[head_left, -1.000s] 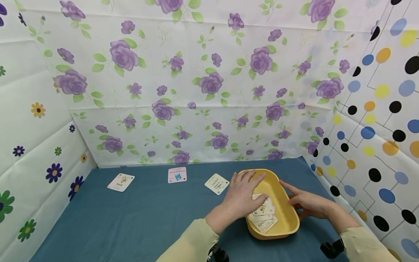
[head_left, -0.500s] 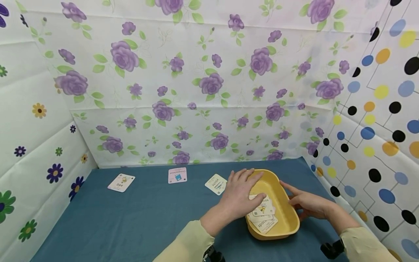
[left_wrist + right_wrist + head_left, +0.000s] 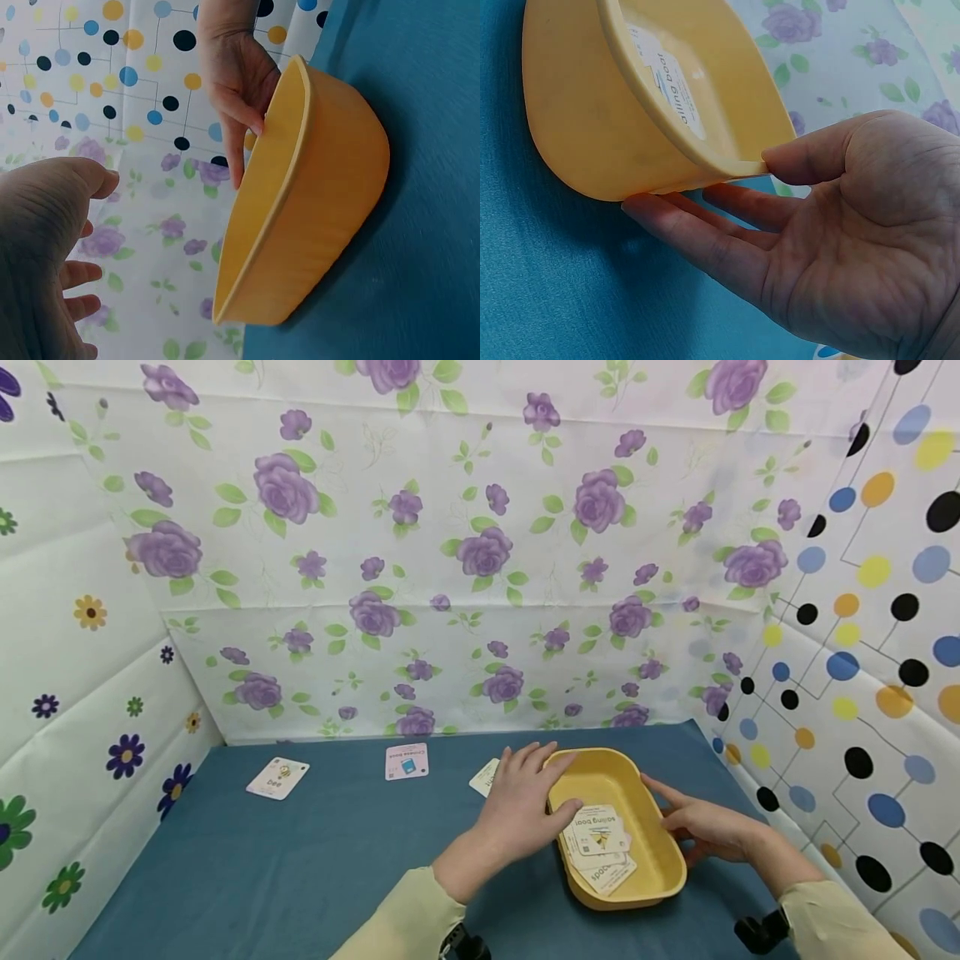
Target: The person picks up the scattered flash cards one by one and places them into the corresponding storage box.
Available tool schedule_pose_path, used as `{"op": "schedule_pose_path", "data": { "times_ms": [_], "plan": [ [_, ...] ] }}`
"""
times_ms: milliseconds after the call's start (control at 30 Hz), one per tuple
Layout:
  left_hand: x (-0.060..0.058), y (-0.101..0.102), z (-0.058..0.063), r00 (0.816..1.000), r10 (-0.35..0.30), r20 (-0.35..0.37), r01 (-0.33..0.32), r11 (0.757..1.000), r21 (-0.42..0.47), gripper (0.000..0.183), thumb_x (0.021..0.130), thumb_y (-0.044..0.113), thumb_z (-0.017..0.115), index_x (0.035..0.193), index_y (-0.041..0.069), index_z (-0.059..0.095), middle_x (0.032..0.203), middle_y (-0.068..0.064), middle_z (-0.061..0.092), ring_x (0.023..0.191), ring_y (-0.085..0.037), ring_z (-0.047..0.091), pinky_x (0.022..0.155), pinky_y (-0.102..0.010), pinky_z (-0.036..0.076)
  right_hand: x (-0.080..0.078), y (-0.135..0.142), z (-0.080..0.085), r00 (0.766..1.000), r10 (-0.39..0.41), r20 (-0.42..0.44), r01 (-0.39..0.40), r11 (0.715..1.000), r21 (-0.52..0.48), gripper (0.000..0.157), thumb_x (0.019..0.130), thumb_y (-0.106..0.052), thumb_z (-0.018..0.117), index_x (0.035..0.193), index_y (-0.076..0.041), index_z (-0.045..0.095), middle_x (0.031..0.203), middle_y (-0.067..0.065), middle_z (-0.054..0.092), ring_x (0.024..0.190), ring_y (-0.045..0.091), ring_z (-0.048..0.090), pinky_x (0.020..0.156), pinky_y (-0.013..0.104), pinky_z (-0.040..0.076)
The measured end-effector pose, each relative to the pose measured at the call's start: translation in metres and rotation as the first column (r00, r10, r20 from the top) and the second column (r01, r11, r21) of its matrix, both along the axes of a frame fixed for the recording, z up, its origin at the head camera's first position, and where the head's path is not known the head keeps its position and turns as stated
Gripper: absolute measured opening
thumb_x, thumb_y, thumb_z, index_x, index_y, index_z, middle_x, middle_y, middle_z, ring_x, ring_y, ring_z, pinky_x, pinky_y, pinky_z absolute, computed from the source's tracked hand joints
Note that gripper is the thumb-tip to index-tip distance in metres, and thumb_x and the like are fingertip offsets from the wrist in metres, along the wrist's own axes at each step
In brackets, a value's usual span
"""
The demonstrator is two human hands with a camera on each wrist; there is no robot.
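Note:
A yellow plastic basin [image 3: 660, 868] stands at the right of the table, with several picture cards lying inside. The top one is a "sailing boat" card [image 3: 597, 828], which also shows in the right wrist view. My right hand [image 3: 708, 822] holds the basin's right side, its thumb at the rim and its fingers [image 3: 697, 240] against the outer wall. Over the basin's left edge hovers my left hand [image 3: 513, 802], fingers spread and holding nothing. In the left wrist view, a gap separates this hand from the basin. A yacht card [image 3: 483, 777] is partly hidden behind it.
Along the back of the blue-covered table [image 3: 300, 877] lie a "bee" card [image 3: 277, 778] and a pink "Chinese book" card [image 3: 407, 762]. A flowered sheet [image 3: 420, 568] rises behind, and a dotted sheet [image 3: 862, 693] borders the right side.
My left hand has moved left, away from over the basin. It uncovers more of the sailing boat card and now covers much of the yacht card. My right hand stays put.

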State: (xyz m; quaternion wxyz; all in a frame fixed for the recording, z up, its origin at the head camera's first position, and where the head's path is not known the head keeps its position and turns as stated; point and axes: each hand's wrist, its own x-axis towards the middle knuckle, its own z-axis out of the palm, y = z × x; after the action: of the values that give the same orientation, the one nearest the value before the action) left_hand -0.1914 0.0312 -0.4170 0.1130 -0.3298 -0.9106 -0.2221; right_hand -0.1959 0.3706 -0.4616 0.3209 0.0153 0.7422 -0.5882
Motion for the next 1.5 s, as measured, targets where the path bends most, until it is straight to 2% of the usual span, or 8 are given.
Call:
{"op": "schedule_pose_path", "data": {
  "times_ms": [133, 433, 700, 1400, 1500],
  "plan": [
    [-0.002, -0.011, -0.003, 1.0, 0.006, -0.002, -0.006, 1.0, 0.005, 0.063, 0.102, 0.051, 0.057, 0.159, 0.029, 0.04, 0.162, -0.005, 0.036, 0.149, -0.03, 0.031, 0.12, -0.06, 0.017, 0.0, 0.0, 0.0, 1.0, 0.002, 0.002, -0.002, 1.0, -0.002, 0.089, 0.102, -0.01, 0.054, 0.165, -0.031, -0.006, 0.16, 0.038, 0.019, 0.116, 0.043, 0.062, 0.08, 0.059, 0.057],
    [-0.004, -0.034, -0.006, 0.998, 0.048, 0.046, -0.048, 0.999, 0.006, 0.065, 0.102, 0.051, 0.058, 0.16, 0.028, 0.037, 0.164, -0.004, 0.034, 0.15, -0.03, 0.029, 0.121, -0.06, 0.014, 0.001, -0.001, 0.0, 1.0, 0.001, 0.0, -0.001, 1.0, -0.004, 0.09, 0.103, -0.01, 0.054, 0.165, -0.031, -0.007, 0.159, 0.038, 0.022, 0.115, 0.044, 0.063, 0.08, 0.06, 0.057],
    [-0.007, -0.053, -0.011, 0.995, 0.074, 0.07, -0.076, 0.996, 0.037, 0.066, 0.101, 0.049, 0.06, 0.159, 0.025, 0.04, 0.163, -0.007, 0.036, 0.149, -0.032, 0.03, 0.121, -0.061, 0.013, 0.0, 0.001, -0.001, 1.0, 0.003, 0.004, -0.003, 1.0, -0.014, 0.09, 0.103, -0.011, 0.055, 0.165, -0.032, -0.007, 0.16, 0.037, 0.019, 0.115, 0.044, 0.062, 0.081, 0.059, 0.057],
    [-0.014, -0.096, -0.021, 0.985, 0.173, -0.024, -0.172, 0.984, 0.041, 0.063, 0.098, 0.042, 0.069, 0.154, 0.019, 0.049, 0.156, -0.014, 0.045, 0.144, -0.04, 0.037, 0.115, -0.068, 0.02, -0.001, 0.001, -0.001, 1.0, 0.008, 0.0, -0.008, 1.0, -0.019, 0.089, 0.103, -0.012, 0.055, 0.165, -0.032, -0.007, 0.16, 0.037, 0.02, 0.115, 0.045, 0.062, 0.08, 0.059, 0.057],
    [-0.015, -0.102, -0.022, 0.982, 0.185, -0.018, -0.185, 0.982, 0.035, 0.064, 0.098, 0.042, 0.069, 0.154, 0.018, 0.049, 0.156, -0.014, 0.044, 0.144, -0.041, 0.037, 0.116, -0.069, 0.019, -0.001, 0.002, -0.002, 1.0, 0.005, 0.0, -0.005, 1.0, -0.019, 0.09, 0.103, -0.012, 0.055, 0.165, -0.032, -0.007, 0.16, 0.037, 0.02, 0.115, 0.045, 0.062, 0.08, 0.059, 0.057]
  ]
}}
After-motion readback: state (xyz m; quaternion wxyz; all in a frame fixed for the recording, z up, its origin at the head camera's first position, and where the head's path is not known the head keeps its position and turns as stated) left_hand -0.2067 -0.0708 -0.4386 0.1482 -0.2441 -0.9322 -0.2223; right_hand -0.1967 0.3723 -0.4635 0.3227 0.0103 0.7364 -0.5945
